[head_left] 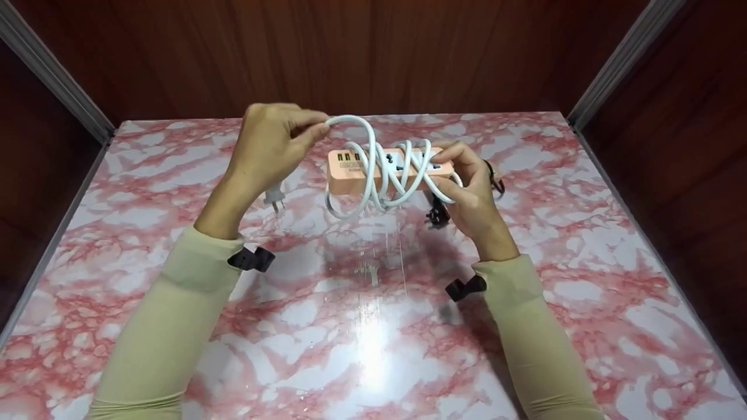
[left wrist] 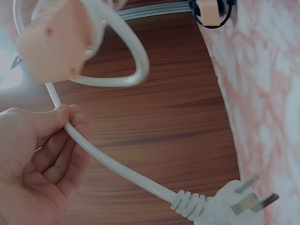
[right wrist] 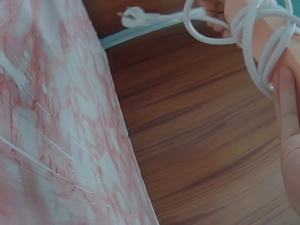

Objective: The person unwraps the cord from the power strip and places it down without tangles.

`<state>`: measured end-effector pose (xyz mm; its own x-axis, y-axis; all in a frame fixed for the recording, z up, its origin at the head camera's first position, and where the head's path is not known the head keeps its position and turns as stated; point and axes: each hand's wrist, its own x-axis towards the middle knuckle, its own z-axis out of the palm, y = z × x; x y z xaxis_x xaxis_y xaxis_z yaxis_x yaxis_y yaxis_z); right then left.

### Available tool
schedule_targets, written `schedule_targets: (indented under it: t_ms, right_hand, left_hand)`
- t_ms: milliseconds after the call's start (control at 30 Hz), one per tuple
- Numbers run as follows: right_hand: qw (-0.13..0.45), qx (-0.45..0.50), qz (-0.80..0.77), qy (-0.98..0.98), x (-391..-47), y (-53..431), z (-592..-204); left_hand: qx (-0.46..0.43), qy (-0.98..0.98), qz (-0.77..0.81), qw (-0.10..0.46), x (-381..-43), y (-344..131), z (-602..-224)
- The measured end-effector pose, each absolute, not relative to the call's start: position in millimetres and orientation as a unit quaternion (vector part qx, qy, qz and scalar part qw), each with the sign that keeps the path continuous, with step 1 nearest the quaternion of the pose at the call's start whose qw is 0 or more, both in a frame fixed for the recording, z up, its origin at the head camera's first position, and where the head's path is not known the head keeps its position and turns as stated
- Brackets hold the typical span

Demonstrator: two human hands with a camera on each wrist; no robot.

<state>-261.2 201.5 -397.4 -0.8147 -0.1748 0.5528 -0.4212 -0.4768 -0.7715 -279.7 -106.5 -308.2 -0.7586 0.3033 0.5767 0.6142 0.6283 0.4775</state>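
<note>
A peach power strip (head_left: 347, 185) is held above the table, with loose loops of its white cord (head_left: 372, 140) wound around it. My right hand (head_left: 471, 189) grips the strip's right end, thumb along the near side and fingers over the top. Off the strip's left end, my left hand (head_left: 265, 146) pinches the cord between thumb and fingertips. From that pinch a length of cord runs to the white plug (left wrist: 234, 204), whose metal pins show in the left wrist view. In the head view this plug hangs below the left hand. USB ports and sockets face up between the loops.
Behind the right hand, a black plug (head_left: 436, 216) and a black cable (head_left: 496, 179) lie on the red-and-white marbled table (head_left: 327, 326). Dark wood panels (head_left: 350, 52) with metal corner strips enclose the back and sides. A small black camera (head_left: 251, 259) is worn at the left wrist.
</note>
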Motion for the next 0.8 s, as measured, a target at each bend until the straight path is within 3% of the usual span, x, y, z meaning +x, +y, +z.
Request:
schedule_targets:
  t_ms: [367, 800]
  right_hand:
    - [0.090, 0.276, 0.803, -0.521, -261.0, 202.0, -397.4]
    - [0.110, 0.236, 0.796, -0.546, -261.3, 205.6, -397.5]
  left_hand:
    - [-0.319, -0.844, -0.319, 0.291, -266.8, -101.7, -291.7]
    - [-0.392, -0.818, -0.279, 0.315, -248.2, -108.9, -282.4]
